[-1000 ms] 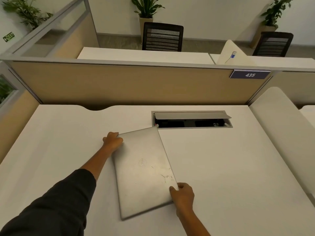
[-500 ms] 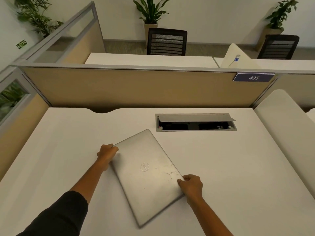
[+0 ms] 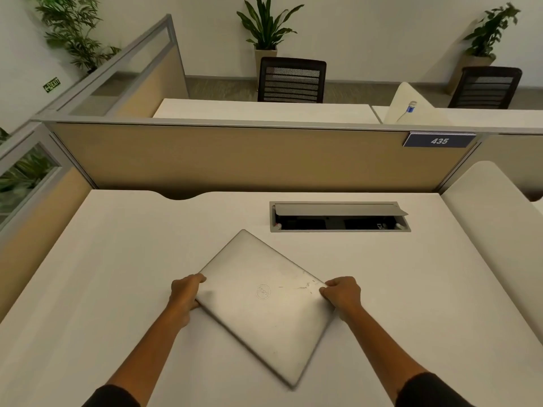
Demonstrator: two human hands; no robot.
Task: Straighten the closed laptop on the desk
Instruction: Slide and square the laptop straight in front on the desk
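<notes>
A closed silver laptop (image 3: 261,304) lies flat on the white desk (image 3: 117,274), turned diagonally like a diamond, one corner pointing away from me and one toward me. A round logo and some scratches mark its lid. My left hand (image 3: 185,298) grips the laptop's left corner, fingers curled over the edge. My right hand (image 3: 342,293) grips the right corner the same way. Both forearms reach in from the bottom of the view.
An open cable box (image 3: 339,217) with a raised grey flap is set into the desk behind the laptop. A tan partition (image 3: 235,160) with a "435" plate (image 3: 439,140) closes the far side. A curved white divider (image 3: 493,230) bounds the right.
The laptop has rotated from nearly lengthwise to a diagonal, its far corner swinging left and away from the cable box. Both hands moved with its corners toward me.
</notes>
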